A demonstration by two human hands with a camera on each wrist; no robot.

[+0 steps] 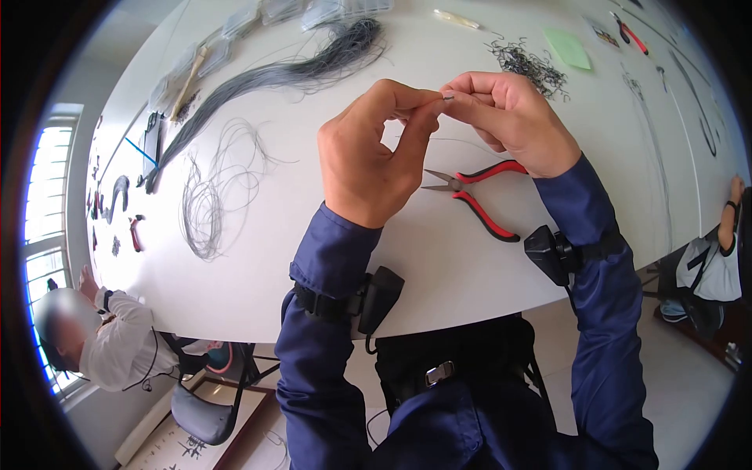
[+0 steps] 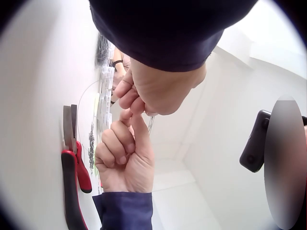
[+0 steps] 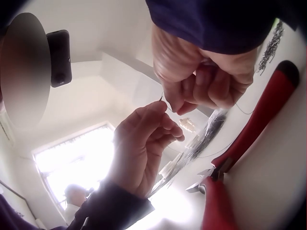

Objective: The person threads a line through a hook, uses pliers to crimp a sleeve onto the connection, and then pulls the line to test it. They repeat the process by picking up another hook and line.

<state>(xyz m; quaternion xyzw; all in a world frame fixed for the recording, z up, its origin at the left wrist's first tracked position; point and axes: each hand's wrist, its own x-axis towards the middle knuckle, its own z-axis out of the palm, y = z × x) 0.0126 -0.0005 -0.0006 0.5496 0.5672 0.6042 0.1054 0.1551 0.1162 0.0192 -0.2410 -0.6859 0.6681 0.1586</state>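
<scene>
My left hand (image 1: 366, 149) and right hand (image 1: 513, 117) meet above the table, thumbs and index fingers pinching at one spot. Between the fingertips shows the short dark end of a thin wire (image 1: 448, 98); most of what they pinch is hidden by the fingers. A fine strand of this wire curves away below the hands, and its dark tip (image 3: 161, 99) pokes up in the right wrist view. Pliers (image 1: 458, 183) with red and black handles lie spread on the table just below the right hand, jaws pointing left.
A long bundle of grey wire (image 1: 290, 74) and a loose wire coil (image 1: 188, 207) lie to the left. Dark bent wire pieces (image 1: 526, 69) are heaped beyond the right hand, beside a green paper (image 1: 568, 48). Clear boxes (image 1: 345, 9) line the far edge. Other people sit at both sides.
</scene>
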